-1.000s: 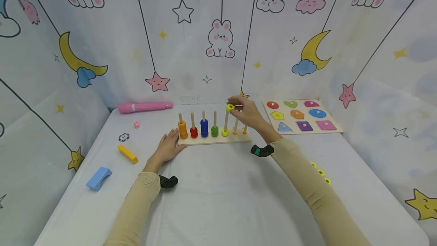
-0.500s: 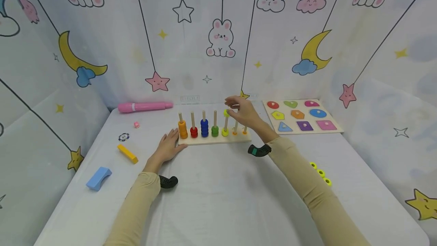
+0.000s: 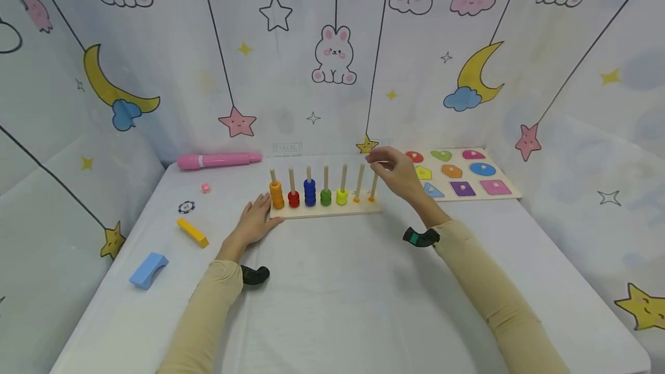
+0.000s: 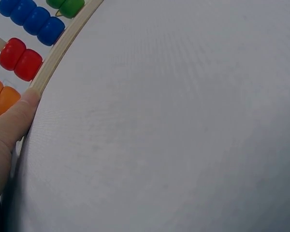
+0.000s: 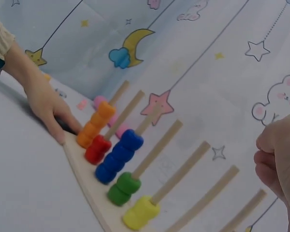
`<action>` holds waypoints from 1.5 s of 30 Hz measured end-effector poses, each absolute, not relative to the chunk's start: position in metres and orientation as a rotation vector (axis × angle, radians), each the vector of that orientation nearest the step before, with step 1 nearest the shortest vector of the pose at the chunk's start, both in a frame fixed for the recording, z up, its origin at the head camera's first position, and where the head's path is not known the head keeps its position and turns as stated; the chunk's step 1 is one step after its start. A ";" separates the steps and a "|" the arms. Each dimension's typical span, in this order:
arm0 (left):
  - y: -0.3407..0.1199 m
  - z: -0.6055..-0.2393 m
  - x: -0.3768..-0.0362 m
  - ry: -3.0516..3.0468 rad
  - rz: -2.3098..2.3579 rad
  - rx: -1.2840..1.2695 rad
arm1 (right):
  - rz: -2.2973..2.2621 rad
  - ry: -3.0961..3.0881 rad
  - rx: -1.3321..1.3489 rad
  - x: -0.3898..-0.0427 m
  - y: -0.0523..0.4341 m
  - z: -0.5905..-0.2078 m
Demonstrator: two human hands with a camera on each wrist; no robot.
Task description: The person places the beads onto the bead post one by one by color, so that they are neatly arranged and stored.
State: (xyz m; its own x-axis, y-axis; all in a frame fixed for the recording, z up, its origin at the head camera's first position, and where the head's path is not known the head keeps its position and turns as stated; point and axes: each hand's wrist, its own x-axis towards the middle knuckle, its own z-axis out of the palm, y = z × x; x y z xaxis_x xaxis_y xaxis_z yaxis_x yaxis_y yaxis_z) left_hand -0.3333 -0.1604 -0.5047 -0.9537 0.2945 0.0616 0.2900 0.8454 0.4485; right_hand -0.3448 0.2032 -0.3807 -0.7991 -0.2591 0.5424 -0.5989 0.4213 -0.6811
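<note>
A wooden peg board stands near the back of the table, with seven upright pegs. Orange rings, red rings, blue rings, green rings and yellow rings sit on separate pegs; the two rightmost pegs carry none. My left hand rests at the board's left end, fingers extended and its thumb against the front edge. Beside the top of the rightmost peg hovers my right hand, fingers loosely bent, holding nothing visible.
At the back right lies a shape puzzle board, partly behind the right hand. On the left are a pink pen-like stick, a small pink cube, a round chip, a yellow block and a blue arched block.
My right hand lets go of a yellow ring, which drops down the yellow peg, then moves right. The loose yellow rings at right are now hidden behind the sleeve. The left hand stays put.
</note>
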 end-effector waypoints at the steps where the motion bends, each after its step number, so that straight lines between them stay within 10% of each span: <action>1: -0.161 -0.505 -0.333 3.008 0.730 0.475 | 1.342 -2.323 0.726 -0.339 0.208 -0.380; 45: -0.161 -0.504 -0.334 2.983 0.704 0.464 | 1.008 -2.600 -0.054 -0.191 0.435 -0.496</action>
